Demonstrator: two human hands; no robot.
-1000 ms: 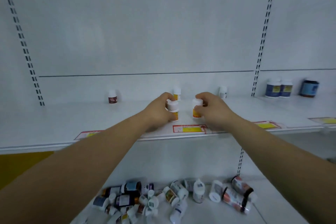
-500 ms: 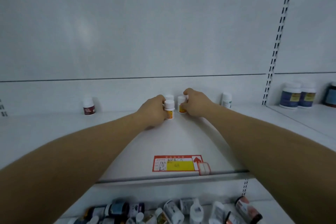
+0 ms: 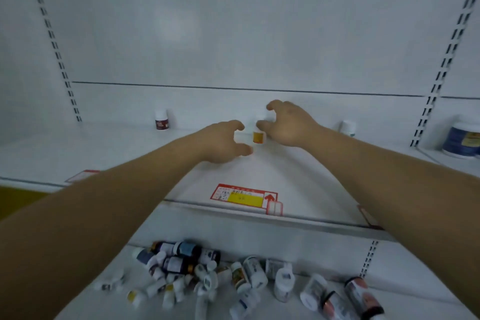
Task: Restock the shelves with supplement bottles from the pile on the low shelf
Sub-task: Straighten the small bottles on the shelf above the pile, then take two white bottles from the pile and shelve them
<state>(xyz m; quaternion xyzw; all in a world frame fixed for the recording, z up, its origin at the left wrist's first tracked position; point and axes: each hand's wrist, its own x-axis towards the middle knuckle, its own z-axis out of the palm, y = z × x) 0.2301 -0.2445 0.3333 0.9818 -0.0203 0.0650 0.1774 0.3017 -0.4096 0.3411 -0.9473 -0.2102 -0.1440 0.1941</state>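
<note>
Small white bottles with orange labels (image 3: 259,136) stand at the back of the white middle shelf (image 3: 298,179), between my hands. My left hand (image 3: 223,141) is just left of them, fingers spread and curved, holding nothing. My right hand (image 3: 288,123) is just right of them, fingers apart and off the bottles. How many orange-labelled bottles stand there is hard to tell through blur and my fingers. The pile of supplement bottles (image 3: 233,275) lies on the low shelf below, mostly on their sides.
A dark-red-labelled bottle (image 3: 161,120) stands at the back left, a white bottle (image 3: 348,128) at the back right. Blue-labelled jars (image 3: 461,141) are in the bay to the right. A red and yellow price tag (image 3: 245,197) marks the shelf's front edge.
Both hands carried orange-labelled bottles from the shelf front to the back, set them down and let go. My hands now stand open beside them.
</note>
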